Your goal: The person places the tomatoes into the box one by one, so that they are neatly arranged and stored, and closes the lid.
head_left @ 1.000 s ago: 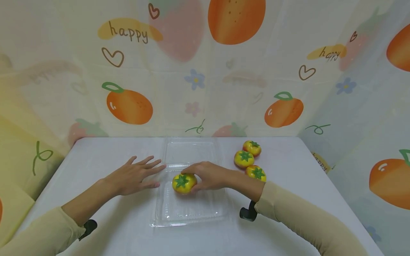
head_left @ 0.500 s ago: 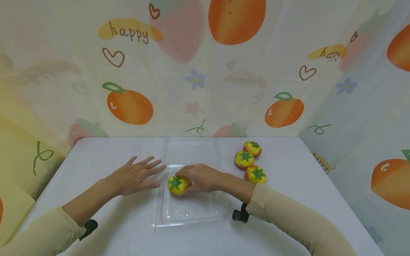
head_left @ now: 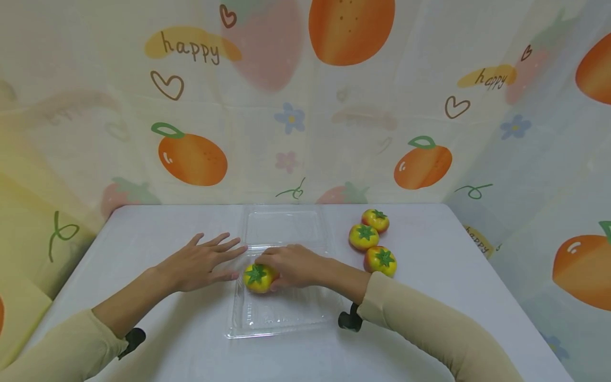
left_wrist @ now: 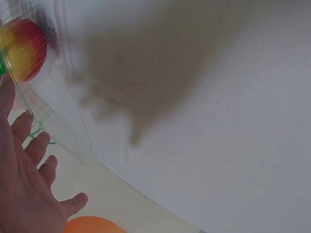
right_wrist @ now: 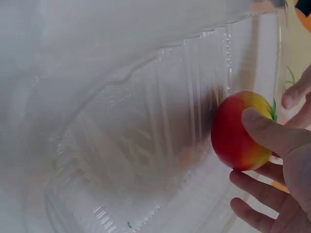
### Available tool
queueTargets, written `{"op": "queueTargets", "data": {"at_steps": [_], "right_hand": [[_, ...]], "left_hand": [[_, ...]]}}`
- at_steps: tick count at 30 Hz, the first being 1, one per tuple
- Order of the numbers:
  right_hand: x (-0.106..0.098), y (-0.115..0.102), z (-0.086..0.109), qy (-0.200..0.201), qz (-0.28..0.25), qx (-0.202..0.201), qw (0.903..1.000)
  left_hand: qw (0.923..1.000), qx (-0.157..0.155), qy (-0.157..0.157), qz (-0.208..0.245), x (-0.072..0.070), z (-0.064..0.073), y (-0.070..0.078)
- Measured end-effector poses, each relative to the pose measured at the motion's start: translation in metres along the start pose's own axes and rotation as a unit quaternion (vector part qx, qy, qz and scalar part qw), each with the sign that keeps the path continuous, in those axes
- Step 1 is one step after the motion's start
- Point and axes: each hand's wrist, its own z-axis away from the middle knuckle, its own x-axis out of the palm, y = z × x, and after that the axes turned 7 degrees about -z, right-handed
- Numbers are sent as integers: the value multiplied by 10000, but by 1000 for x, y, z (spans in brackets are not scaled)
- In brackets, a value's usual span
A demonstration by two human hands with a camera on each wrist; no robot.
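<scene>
My right hand holds a yellow-and-red tomato with a green star-shaped calyx, inside the near half of a clear plastic clamshell box. In the right wrist view the thumb presses one side of the tomato, fingers on the other side. My left hand, fingers spread and straight, is at the left edge of the box; whether it touches the rim is hard to tell. Through the clear wall, the left wrist view shows the red side of the tomato. The box's lid lies folded open toward the back.
Three more such tomatoes stand right of the box: a back one, a middle one and a front one near the right forearm. A white table bears everything. A fruit-printed curtain hangs behind it.
My right hand has carried the tomato leftward within the near half of the box, toward its left wall. My left hand has stayed where it was.
</scene>
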Motion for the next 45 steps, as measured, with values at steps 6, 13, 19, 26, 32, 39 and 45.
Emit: {"op": "queueTargets", "data": {"at_steps": [6, 13, 19, 26, 32, 39, 45], "right_hand": [[0, -2, -2, 52, 234, -60, 9997], [-1, 0, 0, 66, 149, -99, 9998], [-8, 8, 13, 37, 89, 43, 9999], [-23, 21, 46, 129, -366, 405, 9984], [-33, 38, 80, 442, -506, 617, 9958], [-43, 62, 118, 775, -609, 1047, 9896], [-43, 84, 151, 1379, -621, 1134, 9820]], "left_hand": [[10000, -15, -33, 23, 0, 0, 0], [10000, -35, -70, 30, -2, 0, 0], [10000, 2, -67, 1, 0, 0, -1], [10000, -19, -86, -20, 2, -1, -2], [9999, -26, -83, 50, 1, 0, -2], [9999, -19, -110, 29, -1, 0, -1], [9999, -1, -102, 60, -1, -1, 0]]}}
